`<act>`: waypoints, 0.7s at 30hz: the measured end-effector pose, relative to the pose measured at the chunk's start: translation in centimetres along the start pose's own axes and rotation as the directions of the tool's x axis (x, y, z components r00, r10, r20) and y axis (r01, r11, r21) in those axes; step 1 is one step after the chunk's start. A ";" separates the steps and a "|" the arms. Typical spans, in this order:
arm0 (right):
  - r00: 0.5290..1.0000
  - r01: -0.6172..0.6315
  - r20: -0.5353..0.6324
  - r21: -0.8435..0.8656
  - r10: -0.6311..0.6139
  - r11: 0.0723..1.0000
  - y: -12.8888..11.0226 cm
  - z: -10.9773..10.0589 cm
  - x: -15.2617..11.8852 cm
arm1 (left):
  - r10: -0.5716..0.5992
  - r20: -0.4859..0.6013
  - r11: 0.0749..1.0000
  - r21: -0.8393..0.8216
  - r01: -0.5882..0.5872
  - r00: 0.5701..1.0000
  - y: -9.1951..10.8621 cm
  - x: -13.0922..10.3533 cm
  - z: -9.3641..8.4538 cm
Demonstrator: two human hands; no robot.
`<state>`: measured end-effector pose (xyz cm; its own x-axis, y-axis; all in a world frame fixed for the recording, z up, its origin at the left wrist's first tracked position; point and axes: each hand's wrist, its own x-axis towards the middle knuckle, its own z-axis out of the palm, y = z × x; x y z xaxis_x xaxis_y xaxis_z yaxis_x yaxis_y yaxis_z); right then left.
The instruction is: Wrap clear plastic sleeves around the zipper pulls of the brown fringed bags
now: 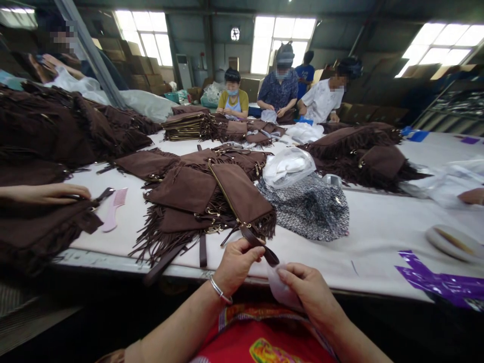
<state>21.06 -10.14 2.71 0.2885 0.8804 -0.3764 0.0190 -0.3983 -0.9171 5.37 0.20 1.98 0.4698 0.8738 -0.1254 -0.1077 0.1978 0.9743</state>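
Head view: left hand (237, 263) pinches brown strap (270, 256), right hand (312, 288) pinches white film (280, 291), clothing print (270, 350) unreadable.

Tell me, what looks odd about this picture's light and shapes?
Head view: the windows glare white, washed out, while the space beneath the table is nearly black; head view: the roll at right looks stretched and the grey post leans, probably wide-angle distortion.

Left hand (238, 264), bare, with one narrow, polished silver bangle (221, 291) at the wrist; right hand (313, 288), bare. Garment front (230, 340), bright red, bearing a yellow-and-green printed motif (274, 351), orange markings along the upper edge, and fine checked trim (222, 320) at the side, detail blurred.
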 end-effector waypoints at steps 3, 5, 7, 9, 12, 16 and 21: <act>1.000 0.001 0.026 0.003 -0.001 1.000 -0.1 0.2 -0.1 | -0.021 0.041 0.999 0.037 0.020 0.999 0.2 -0.2 -0.4; 0.996 0.039 0.081 0.012 -0.040 0.999 -0.3 0.4 -0.1 | -0.030 0.068 0.998 0.049 0.027 0.997 0.3 -0.3 -0.5; 0.986 0.076 0.143 0.056 -0.084 0.996 -0.5 0.7 -0.1 | -0.016 0.081 0.998 0.057 0.012 0.997 0.3 -0.3 -0.4; 0.983 0.068 0.166 0.094 -0.083 0.993 -0.4 1.0 0.1 | 0.002 0.075 0.997 0.079 -0.008 0.997 0.1 -0.4 -0.2; 0.992 0.043 0.115 0.077 -0.051 0.996 -0.2 1.3 0.7 | 0.002 0.057 0.993 0.114 -0.008 0.998 -0.1 -0.7 0.4; 0.997 0.053 0.051 0.034 -0.055 0.998 -0.3 1.1 0.9 | -0.133 0.162 0.991 0.029 0.130 0.978 -0.1 -1.1 0.6; 0.987 0.048 0.153 0.048 -0.054 0.998 -0.4 0.3 -0.2 | -0.400 0.190 0.792 -0.421 0.443 0.897 0.0 0.6 -0.5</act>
<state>20.71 -10.06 3.14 0.1370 0.9298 -0.3416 -0.0134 -0.3431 -0.9392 5.22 1.00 1.82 0.6305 0.6201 -0.4670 -0.2461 0.7302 0.6374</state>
